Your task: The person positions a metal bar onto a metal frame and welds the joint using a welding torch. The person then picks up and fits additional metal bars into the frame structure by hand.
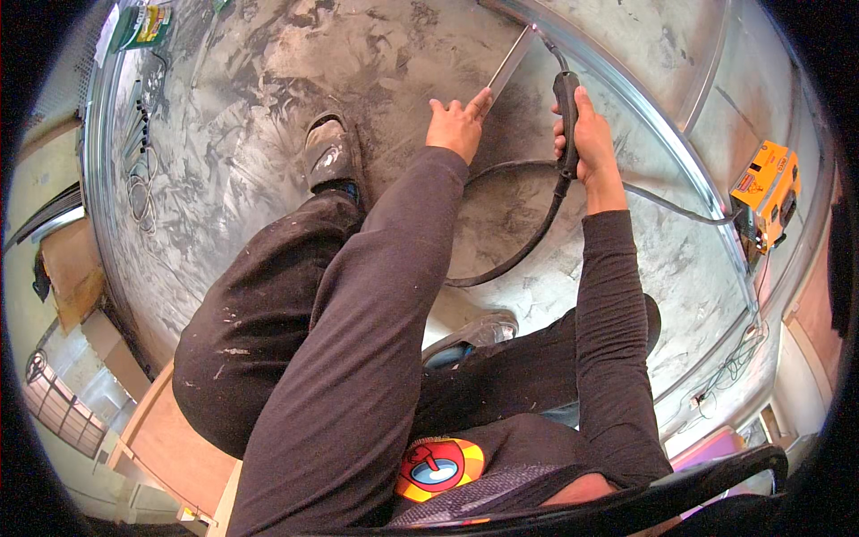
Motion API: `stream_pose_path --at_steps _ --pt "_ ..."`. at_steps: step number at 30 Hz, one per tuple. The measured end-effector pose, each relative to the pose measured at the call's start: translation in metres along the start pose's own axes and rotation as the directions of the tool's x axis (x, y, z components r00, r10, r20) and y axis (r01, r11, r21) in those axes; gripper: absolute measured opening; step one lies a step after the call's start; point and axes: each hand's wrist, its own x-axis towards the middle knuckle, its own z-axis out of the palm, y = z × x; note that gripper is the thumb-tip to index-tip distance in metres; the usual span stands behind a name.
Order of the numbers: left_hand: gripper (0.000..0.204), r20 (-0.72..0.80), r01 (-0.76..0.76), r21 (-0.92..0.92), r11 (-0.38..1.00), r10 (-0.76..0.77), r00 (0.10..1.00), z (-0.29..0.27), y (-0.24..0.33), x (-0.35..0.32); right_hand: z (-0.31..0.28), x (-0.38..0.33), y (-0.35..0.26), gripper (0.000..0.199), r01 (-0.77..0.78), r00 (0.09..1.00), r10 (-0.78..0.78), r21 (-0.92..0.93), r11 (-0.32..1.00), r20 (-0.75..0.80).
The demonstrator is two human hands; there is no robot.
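Observation:
My right hand (593, 139) is wrapped around the black handle of a welding torch (565, 94). The torch's curved neck reaches up to a small bright spot on a long metal bar (617, 85). A thick black cable (528, 246) loops down from the handle and passes behind my right wrist. My left hand (455, 131) is closed on a thin metal rod (510, 61), with its fingers pointing up along it. The rod's far end lies close to the torch tip, and I cannot tell whether they touch.
An orange welding machine (768, 192) stands at the right beside the bar. Loose wires (738, 358) lie at the lower right. Thin cables (140, 192) rest on the smudged floor (242, 98) at the left, near a green-and-yellow package (148, 27). My shoe (331, 157) is below my left hand.

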Motion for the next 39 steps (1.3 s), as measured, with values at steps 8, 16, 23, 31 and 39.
stream_pose_path --at_steps 8,16,23,31,39 --pt "0.063 0.008 0.023 -0.065 0.998 -0.023 1.0 -0.005 -0.007 -0.006 0.009 0.0 -0.002 0.059 -0.001 1.0 0.002 -0.024 1.0 0.017" --pt "0.058 -0.211 0.107 -0.451 0.886 -0.222 0.952 0.006 0.001 -0.002 -0.01 0.02 0.031 0.057 0.16 0.983 -0.171 -0.142 0.977 -0.068" --pt "0.062 0.229 -0.008 -0.009 1.0 0.01 0.973 -0.01 0.007 0.005 -0.003 -0.002 -0.002 0.054 -0.008 0.998 0.011 0.053 0.999 -0.057" --pt "0.062 0.056 -0.003 0.049 0.999 0.0 0.998 -0.007 0.001 -0.002 -0.001 -0.003 0.001 0.054 -0.017 1.0 0.017 0.048 0.999 -0.006" --pt "0.065 0.007 -0.002 0.016 1.0 0.001 1.0 0.0 -0.001 -0.001 0.002 0.001 0.0 0.056 -0.03 0.999 0.031 0.018 0.999 -0.02"
